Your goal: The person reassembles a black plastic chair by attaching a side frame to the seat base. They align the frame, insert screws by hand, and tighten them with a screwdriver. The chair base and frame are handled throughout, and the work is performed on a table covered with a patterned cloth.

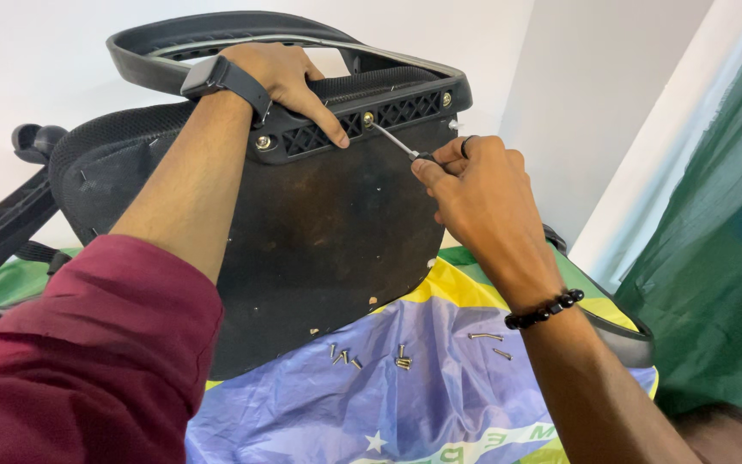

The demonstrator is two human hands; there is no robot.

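An upturned black chair seat (319, 232) stands on edge before me, its dark underside board facing me. A black armrest bracket (362, 116) with brass bolts runs along its top edge. My left hand (281, 77), with a black wrist band, presses on that bracket and its thumb points down over it. My right hand (474, 185), wearing a ring and a black bead bracelet, grips a thin metal hex key (392, 140) whose tip sits in a brass bolt (368, 119) on the bracket.
Several loose bolts (401, 357) lie on a blue, yellow and green flag cloth (422, 404) below the seat. A curved black armrest loop (216, 34) rises behind. Another black chair part (10, 215) is at left; a green curtain (714, 258) hangs at right.
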